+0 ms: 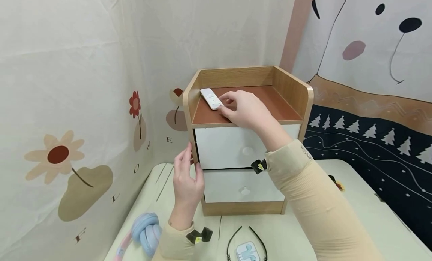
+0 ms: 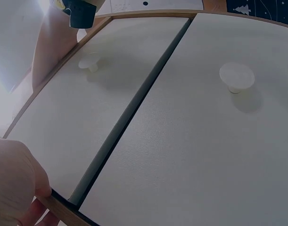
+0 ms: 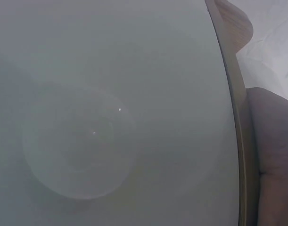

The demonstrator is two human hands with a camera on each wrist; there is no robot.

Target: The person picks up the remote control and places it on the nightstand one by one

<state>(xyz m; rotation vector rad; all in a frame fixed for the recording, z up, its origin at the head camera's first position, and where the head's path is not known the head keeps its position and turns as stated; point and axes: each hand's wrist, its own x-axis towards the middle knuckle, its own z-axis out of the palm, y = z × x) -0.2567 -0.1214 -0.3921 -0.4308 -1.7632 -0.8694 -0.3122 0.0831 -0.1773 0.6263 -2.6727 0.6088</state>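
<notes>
A small wooden cabinet (image 1: 243,208) with two white drawers stands upright in front of me. On its brown top, at the left, lies a white remote control (image 1: 210,98). My right hand (image 1: 246,109) is over the top, thumb and forefinger bent with a gap between them, the tips at the remote's near right end. My left hand (image 1: 188,184) rests against the cabinet's left side, its thumb by the front edge. The left wrist view shows that thumb along the wooden edge (image 2: 63,209). A round drawer knob (image 3: 80,141) fills much of the right wrist view, which does not show the right fingers.
Raised wooden walls (image 1: 236,76) border the cabinet top. Before the cabinet, on the pale padded surface (image 1: 206,249), lie a thin black headband (image 1: 264,246) and a clear case with light blue earphones (image 1: 248,251). A blue knotted piece (image 1: 146,231) lies front left. Patterned cloth hangs around.
</notes>
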